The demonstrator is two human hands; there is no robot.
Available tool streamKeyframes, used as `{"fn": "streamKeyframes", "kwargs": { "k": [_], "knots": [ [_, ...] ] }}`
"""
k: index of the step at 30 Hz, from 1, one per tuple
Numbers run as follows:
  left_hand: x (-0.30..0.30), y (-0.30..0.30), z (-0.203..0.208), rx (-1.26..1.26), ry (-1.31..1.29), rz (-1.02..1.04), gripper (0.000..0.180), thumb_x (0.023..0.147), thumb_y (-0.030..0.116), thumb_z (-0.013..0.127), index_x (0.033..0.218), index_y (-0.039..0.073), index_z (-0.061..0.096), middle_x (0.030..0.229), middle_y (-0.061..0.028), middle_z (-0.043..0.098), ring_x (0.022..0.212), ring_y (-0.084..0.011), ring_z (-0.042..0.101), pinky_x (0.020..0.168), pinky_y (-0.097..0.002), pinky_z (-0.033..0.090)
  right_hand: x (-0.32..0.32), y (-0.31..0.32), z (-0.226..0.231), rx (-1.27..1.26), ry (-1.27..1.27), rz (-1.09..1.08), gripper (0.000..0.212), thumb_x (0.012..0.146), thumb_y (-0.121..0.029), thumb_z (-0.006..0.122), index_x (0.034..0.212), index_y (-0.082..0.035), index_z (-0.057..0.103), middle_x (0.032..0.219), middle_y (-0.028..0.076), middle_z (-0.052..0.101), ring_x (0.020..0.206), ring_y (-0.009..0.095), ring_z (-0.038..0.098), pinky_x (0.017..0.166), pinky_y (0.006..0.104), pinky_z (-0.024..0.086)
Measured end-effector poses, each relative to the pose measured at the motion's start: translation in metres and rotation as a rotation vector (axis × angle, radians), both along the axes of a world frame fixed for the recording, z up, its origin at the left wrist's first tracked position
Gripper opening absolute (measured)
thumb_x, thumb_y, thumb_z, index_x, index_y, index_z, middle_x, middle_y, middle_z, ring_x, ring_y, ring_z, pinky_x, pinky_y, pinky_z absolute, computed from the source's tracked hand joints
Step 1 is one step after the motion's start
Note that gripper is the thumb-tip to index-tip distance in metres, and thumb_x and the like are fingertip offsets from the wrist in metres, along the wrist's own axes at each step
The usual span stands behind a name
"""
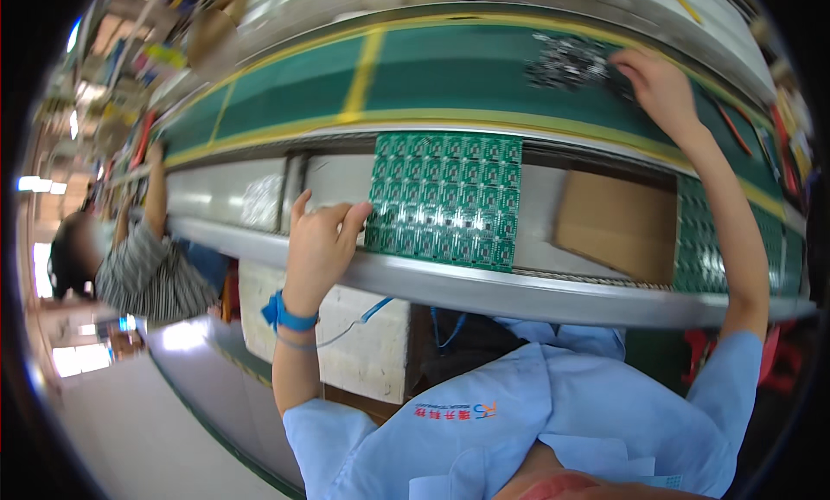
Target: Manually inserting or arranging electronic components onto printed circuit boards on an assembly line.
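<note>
One green circuit-board panel (pixel 445 197), printed in a repeating grid of small boards, lies flat across the track between the front rail (pixel 562 294) and the green work surface (pixel 450 72). At its left edge is the left hand (pixel 324 236), loosely curled, one digit at the board's margin; whether it pinches or merely steadies cannot be told. A blue strap (pixel 294 316) with a cord is worn on that wrist.

Beyond the panel, to the right, the right hand (pixel 659 86) is at a heap of small dark and silvery parts (pixel 566 60), fingers bent together. Blur prevents confirming a part in its grasp.

Handling, in this inspector's judgement: contact at the panel's margin is sound, since it spares the populated faces; light pressure should suffice to keep the board square. Parts are best taken singly from the heap's edge, without raking.

Right of the panel, a brown cardboard piece (pixel 614 219) lies in the track, followed by a second green panel (pixel 699 232) beneath the right forearm. A red-handled tool (pixel 733 128) lies farther out. At far left, a co-worker in a striped top (pixel 160 279) is present.
</note>
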State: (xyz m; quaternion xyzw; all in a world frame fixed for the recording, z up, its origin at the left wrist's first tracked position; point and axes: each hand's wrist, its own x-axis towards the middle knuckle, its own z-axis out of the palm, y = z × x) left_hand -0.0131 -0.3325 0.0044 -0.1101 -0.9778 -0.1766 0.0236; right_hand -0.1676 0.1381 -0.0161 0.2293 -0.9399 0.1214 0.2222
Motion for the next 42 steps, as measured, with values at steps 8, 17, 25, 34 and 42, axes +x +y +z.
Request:
{"fn": "streamKeyframes", "kwargs": {
  "k": [8, 17, 25, 34, 42],
  "knots": [
    [-0.003, 0.103, 0.007, -0.04, 0.06, -0.354, 0.034, 0.094, 0.031, 0.066, 0.071, 0.006, 0.07, 0.064, -0.0108, 0.065, 0.066, -0.0283, 0.066, 0.104, -0.0511, 0.04, 0.036, 0.023, 0.006, -0.082, -0.14, -0.128, 0.015, 0.09, -0.012, 0.066, 0.105, -0.01, 0.068, 0.094, 0.008, 0.07, 0.085, 0.029, 0.067, 0.072, 0.0387, 0.051],
    [-0.064, 0.168, 0.005, -0.129, 0.286, -0.556, 0.005, 0.083, 0.015, 0.071, 0.083, 0.011, 0.069, 0.08, -0.008, 0.068, 0.078, -0.0293, 0.065, 0.074, -0.0439, 0.05, 0.091, 0.006, 0.028, -0.375, -0.379, -0.059, 0.01, 0.085, -0.007, 0.069, 0.095, -0.006, 0.07, 0.083, 0.005, 0.064, 0.067, 0.019, 0.056, 0.063, 0.0326, 0.046],
    [-0.179, 0.2, -0.008, 0.299, -0.095, -0.335, 0.022, 0.083, 0.017, 0.076, 0.088, -0.003, 0.067, 0.08, -0.018, 0.068, 0.074, -0.0308, 0.065, 0.068, -0.0394, 0.051, 0.137, -0.046, 0.025, -0.423, -0.556, 0.23, 0.011, 0.084, -0.002, 0.067, 0.095, -0.005, 0.066, 0.086, 0.009, 0.066, 0.077, 0.026, 0.064, 0.066, 0.0364, 0.049],
    [-0.177, 0.189, -0.02, 0.387, 0.252, -0.37, 0.019, 0.088, 0.011, 0.069, 0.082, -0.004, 0.059, 0.079, -0.0196, 0.066, 0.072, -0.0353, 0.065, 0.065, -0.0391, 0.05, 0.145, -0.071, 0.013, -0.258, -0.574, 0.312, 0.024, 0.082, 0.003, 0.068, 0.101, -0.007, 0.059, 0.082, 0.005, 0.064, 0.07, 0.023, 0.066, 0.056, 0.0338, 0.047],
    [-0.177, 0.178, -0.015, 0.488, 0.328, -0.4, 0.011, 0.092, 0.005, 0.063, 0.092, -0.005, 0.067, 0.073, -0.0126, 0.066, 0.06, -0.0174, 0.062, 0.057, -0.0293, 0.049, 0.147, -0.077, 0.012, -0.127, -0.489, 0.312, 0.027, 0.081, 0.001, 0.063, 0.102, -0.012, 0.055, 0.081, 0.006, 0.067, 0.071, 0.03, 0.067, 0.051, 0.044, 0.045]
  ]
}}
